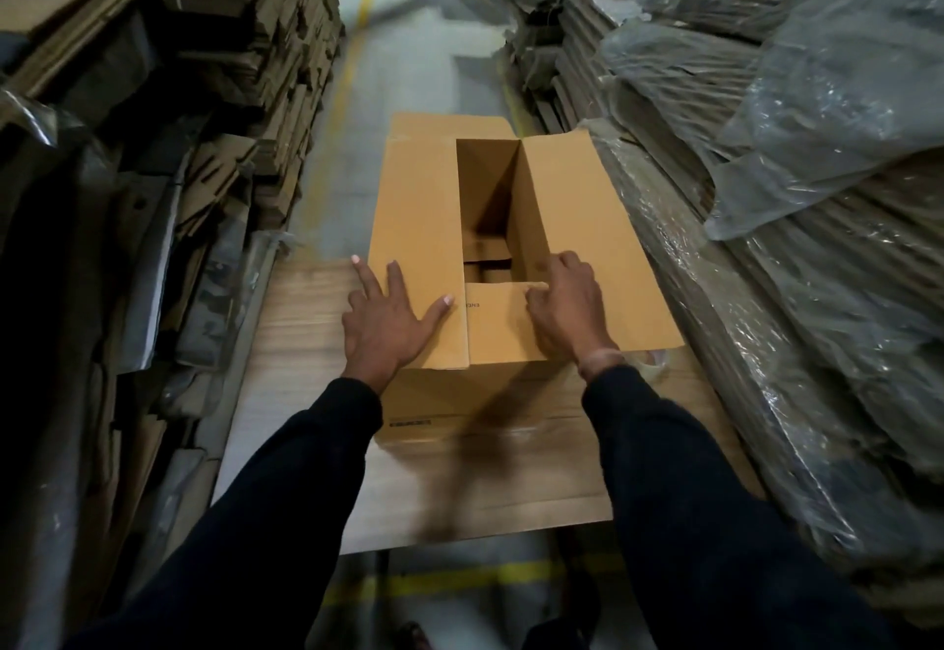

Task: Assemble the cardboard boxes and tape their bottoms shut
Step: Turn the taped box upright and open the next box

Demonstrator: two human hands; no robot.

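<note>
Box flaps are mid-fold: left hand presses flat, right hand pinches the near flap; taping likely follows.

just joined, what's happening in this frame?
A person is folding up a cardboard box on a flat sheet of cardboard in an aisle between stacked cardboard. The left hand presses flat on the left flap; the right hand curls over the near small flap beside the right flap. The flaps are not yet closed, and no tape is on them.
</note>
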